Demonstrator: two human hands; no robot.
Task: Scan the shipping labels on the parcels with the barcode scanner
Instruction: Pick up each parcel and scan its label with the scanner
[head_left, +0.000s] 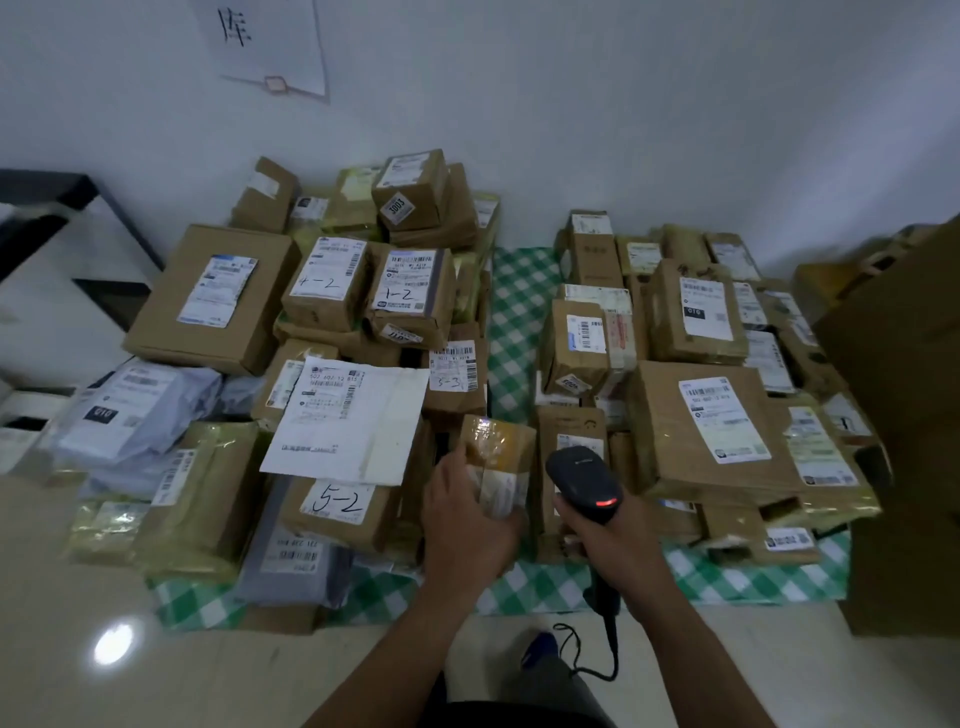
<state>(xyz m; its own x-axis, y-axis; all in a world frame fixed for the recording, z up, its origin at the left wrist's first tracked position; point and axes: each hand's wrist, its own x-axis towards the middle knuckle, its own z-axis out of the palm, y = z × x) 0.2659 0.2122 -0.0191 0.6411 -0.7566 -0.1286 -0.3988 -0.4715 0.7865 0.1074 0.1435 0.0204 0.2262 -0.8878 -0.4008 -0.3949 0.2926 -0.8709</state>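
Observation:
My left hand (465, 525) grips a small brown parcel (498, 457) wrapped in shiny tape, lifted between the two piles. A white label shows on the parcel's near side, partly hidden by my fingers. My right hand (605, 540) holds a black barcode scanner (584, 480) by its handle, just right of the parcel. A red light glows on the scanner's back. Its cord hangs down toward the floor.
Two piles of labelled cardboard parcels lie on a green checked cloth (514, 312), a left pile (332, 332) and a right pile (691, 353), with a strip of cloth between them. A tall brown box (909, 415) stands at the right. A dark shelf (62, 218) is at the left.

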